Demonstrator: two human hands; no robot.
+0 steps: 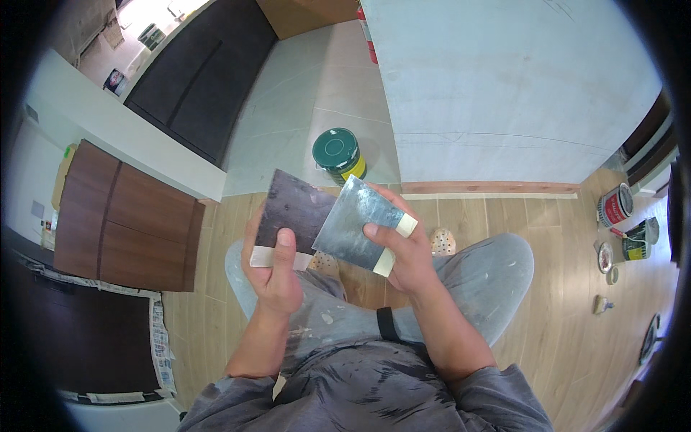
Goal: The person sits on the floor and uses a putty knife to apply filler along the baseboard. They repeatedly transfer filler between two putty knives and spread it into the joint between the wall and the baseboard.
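Observation:
My left hand is closed on a dark, stained filling blade, a flat square plate with a pale strip along its near edge. The thumb presses on its face. In my right hand is a second filling blade, shinier and silver grey, tilted, with a pale strip on its right edge; my right thumb lies across it. The silver blade overlaps the dark one's right side, and I cannot tell whether they touch. Most fingers are hidden behind the plates.
Beyond the blades stands a green lidded bucket, near a pale wall panel. At right on the wood floor are a red-labelled can, a dark paint pot and a brush. A brown cabinet stands left.

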